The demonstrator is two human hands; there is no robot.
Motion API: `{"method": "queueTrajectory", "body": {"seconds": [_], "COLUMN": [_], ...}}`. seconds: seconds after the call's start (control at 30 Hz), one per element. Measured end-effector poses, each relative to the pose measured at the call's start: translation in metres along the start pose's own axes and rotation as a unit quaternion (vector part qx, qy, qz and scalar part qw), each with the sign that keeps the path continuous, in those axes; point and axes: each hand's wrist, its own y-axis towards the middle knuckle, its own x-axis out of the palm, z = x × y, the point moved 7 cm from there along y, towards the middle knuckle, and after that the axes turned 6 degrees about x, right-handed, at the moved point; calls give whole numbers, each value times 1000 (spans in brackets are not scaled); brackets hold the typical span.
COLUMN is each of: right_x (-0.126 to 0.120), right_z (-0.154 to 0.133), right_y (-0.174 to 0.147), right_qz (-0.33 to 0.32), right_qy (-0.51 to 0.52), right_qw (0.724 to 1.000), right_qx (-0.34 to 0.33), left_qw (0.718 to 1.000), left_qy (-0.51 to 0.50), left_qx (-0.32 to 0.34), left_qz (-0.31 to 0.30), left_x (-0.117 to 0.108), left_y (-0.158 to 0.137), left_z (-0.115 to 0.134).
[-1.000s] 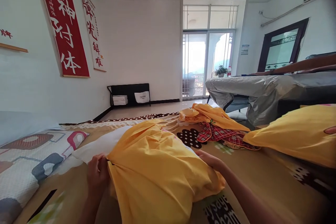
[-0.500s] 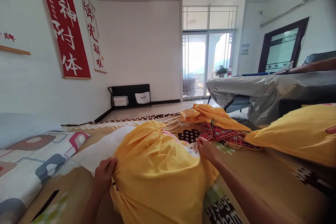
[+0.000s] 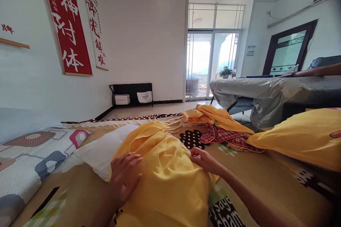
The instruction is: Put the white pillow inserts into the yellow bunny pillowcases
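A yellow pillowcase [image 3: 170, 184] lies in front of me, bunched and creased, partly drawn over a white pillow [image 3: 103, 152] whose bare end sticks out at the left. My left hand [image 3: 125, 175] rests on the cloth's left side, fingers stretched out and lying on it. On the far right edge, my right hand [image 3: 204, 159] pinches the pillowcase between curled fingers. How far the pillow reaches inside the case is hidden by the cloth.
A patterned pillow [image 3: 50, 149] lies at the left. Crumpled yellow cloth [image 3: 213, 115], red plaid cloth [image 3: 226, 138] and a yellow pillow [image 3: 303, 138] lie to the right on the patterned bed sheet [image 3: 255, 181]. Behind, another person's arm [image 3: 317, 71] rests on a plastic-covered table [image 3: 245, 87].
My left hand has let go of the pillowcase's left edge and moved right onto its top, fingers opening. My right hand has shifted slightly left and nearer, still gripping the cloth.
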Motion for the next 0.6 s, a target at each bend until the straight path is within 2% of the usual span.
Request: {"method": "queueTrajectory", "body": {"seconds": [0.07,0.13,0.23,0.33,0.43,0.6], "right_x": [-1,-11,-46,-67,-45,30], "right_z": [-7,-17,-25,-23,-18,1], "right_y": [2,5,13,23,37,47], "right_qz": [19,45,164,286,309,174], "right_qy": [-31,-60,-56,-41,-41,-46], "right_qw": [998,994,981,956,950,983], "right_qx": [-44,-80,-88,-47,-12,41], "left_qw": [997,995,995,994,993,989], "left_qy": [1,-8,-27,-50,-68,-94], "left_qx": [13,-8,-52,-72,-84,-98], "left_qz": [-71,-98,-86,-68,-54,-50], "left_x": [14,25,33,36,37,42], "left_y": [4,5,3,1,2,2], "left_z": [16,19,12,8,7,4]}}
